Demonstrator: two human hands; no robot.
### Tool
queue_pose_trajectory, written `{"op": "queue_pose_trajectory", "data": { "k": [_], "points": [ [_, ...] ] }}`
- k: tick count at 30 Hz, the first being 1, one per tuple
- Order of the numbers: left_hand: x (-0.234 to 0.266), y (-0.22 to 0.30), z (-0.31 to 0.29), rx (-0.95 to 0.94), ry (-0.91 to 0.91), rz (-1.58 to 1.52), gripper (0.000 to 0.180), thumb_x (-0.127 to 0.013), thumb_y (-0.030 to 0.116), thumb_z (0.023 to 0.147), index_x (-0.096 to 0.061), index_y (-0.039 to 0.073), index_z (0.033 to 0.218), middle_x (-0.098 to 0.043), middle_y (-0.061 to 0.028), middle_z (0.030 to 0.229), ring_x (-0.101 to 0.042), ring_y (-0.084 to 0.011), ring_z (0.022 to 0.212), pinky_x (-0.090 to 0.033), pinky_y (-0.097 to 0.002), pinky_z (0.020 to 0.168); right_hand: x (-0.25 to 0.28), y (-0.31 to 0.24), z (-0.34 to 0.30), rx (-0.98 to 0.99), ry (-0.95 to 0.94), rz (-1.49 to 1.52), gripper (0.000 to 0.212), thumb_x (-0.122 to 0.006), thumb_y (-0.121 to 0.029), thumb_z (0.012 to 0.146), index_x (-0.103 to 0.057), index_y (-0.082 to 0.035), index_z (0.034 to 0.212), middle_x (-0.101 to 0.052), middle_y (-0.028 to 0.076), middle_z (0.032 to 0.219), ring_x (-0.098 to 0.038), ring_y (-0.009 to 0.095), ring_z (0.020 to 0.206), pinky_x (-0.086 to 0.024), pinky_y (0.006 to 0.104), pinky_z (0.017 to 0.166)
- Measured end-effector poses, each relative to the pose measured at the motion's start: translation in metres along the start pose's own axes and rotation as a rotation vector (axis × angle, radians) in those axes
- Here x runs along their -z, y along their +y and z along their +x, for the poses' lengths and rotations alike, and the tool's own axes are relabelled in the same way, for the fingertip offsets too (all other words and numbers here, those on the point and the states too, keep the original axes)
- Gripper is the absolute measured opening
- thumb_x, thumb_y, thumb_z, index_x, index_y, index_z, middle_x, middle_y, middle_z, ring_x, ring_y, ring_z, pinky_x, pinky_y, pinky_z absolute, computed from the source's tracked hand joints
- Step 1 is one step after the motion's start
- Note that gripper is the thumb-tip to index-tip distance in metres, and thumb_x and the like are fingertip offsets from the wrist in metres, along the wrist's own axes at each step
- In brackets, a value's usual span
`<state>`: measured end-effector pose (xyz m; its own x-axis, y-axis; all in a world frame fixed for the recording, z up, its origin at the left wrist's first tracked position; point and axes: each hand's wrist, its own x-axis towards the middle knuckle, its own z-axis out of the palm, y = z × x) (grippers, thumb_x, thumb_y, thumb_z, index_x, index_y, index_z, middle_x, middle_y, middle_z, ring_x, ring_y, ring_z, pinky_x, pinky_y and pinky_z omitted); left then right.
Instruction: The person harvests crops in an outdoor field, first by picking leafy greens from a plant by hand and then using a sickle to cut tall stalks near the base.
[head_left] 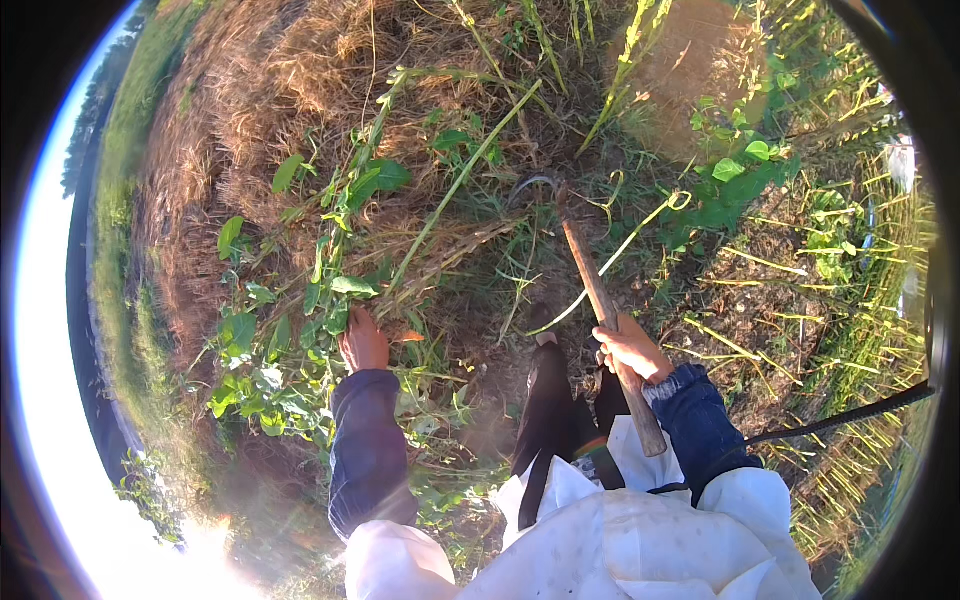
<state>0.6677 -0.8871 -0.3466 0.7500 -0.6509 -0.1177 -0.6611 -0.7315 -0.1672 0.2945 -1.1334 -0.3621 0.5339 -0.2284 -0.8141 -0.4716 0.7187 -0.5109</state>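
Observation:
My right hand (634, 348) is wrapped round the long wooden handle of a sickle (588, 265). Its thin curved blade (535, 183) points left, low over the grass at the far end of the handle. On the left, my left hand (363, 342) is closed among green leafy stalks (345, 225), its fingertips partly hidden by the leaves. The stalks stretch away from that hand and lean over dry straw. One long bare green stem (465, 180) slants across between the stalks and the sickle.
Brown dry straw (300, 90) covers the ground at the far left. Cut yellow-green stalks (850, 400) lie along the right, with upright stems (625, 60) at the far side. My dark-trousered legs (550, 400) stand below centre. A black strap (840, 412) runs off to the right.

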Motion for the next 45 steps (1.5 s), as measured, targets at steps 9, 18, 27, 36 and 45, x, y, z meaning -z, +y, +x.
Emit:
{"op": "queue_pose_trajectory", "data": {
  "k": [9,18,27,36,45],
  "points": [
    [-0.008,-0.021,0.016,-0.037,-0.072,0.058,0.068,-0.068,0.009,0.066,-0.042,0.008,0.130,-0.055,-0.0103,0.120,-0.054,-0.0256,0.109,-0.041,-0.0424,0.089,0.022,-0.005,0.038,-0.049,0.018,-0.105,0.018,-0.064,-0.017,0.080,-0.050,-0.008,0.087,-0.048,0.003,0.065,-0.049,0.016,0.043,-0.041,0.0303,0.036],
    [-0.018,-0.025,0.016,-0.193,0.035,0.111,0.058,-0.069,0.013,0.065,-0.047,0.007,0.119,-0.053,-0.0075,0.109,-0.053,-0.0245,0.104,-0.040,-0.0394,0.090,0.005,-0.024,0.062,-0.072,0.028,-0.114,0.022,-0.063,-0.025,0.086,-0.046,-0.011,0.090,-0.044,-0.001,0.066,-0.045,0.011,0.049,-0.043,0.0274,0.047],
    [-0.038,-0.024,-0.004,-0.108,-0.005,0.054,0.050,-0.060,0.007,0.074,-0.046,0.004,0.122,-0.056,-0.0114,0.103,-0.055,-0.0314,0.098,-0.049,-0.0422,0.076,0.019,0.028,0.084,-0.065,0.110,-0.239,0.020,-0.064,-0.017,0.079,-0.045,-0.013,0.077,-0.041,0.001,0.054,-0.040,0.015,0.038,-0.032,0.0304,0.033],
    [-0.015,0.008,-0.031,-0.294,0.040,0.033,0.049,-0.056,0.001,0.076,-0.046,0.009,0.122,-0.057,-0.0177,0.104,-0.056,-0.0362,0.094,-0.048,-0.0465,0.075,0.008,0.041,0.013,-0.113,0.144,-0.456,0.014,-0.061,-0.011,0.078,-0.051,-0.002,0.081,-0.056,0.008,0.061,-0.053,0.018,0.043,-0.039,0.0330,0.035],
    [0.021,0.013,-0.061,-0.399,-0.184,0.096,0.031,-0.060,0.006,0.074,-0.057,0.009,0.105,-0.061,-0.0133,0.084,-0.060,-0.0328,0.082,-0.049,-0.0449,0.068,0.088,0.115,-0.235,-0.072,0.251,-0.453,0.012,-0.056,-0.012,0.084,-0.049,-0.003,0.087,-0.051,0.003,0.061,-0.050,0.012,0.045,-0.043,0.0276,0.040]
  ]
}}
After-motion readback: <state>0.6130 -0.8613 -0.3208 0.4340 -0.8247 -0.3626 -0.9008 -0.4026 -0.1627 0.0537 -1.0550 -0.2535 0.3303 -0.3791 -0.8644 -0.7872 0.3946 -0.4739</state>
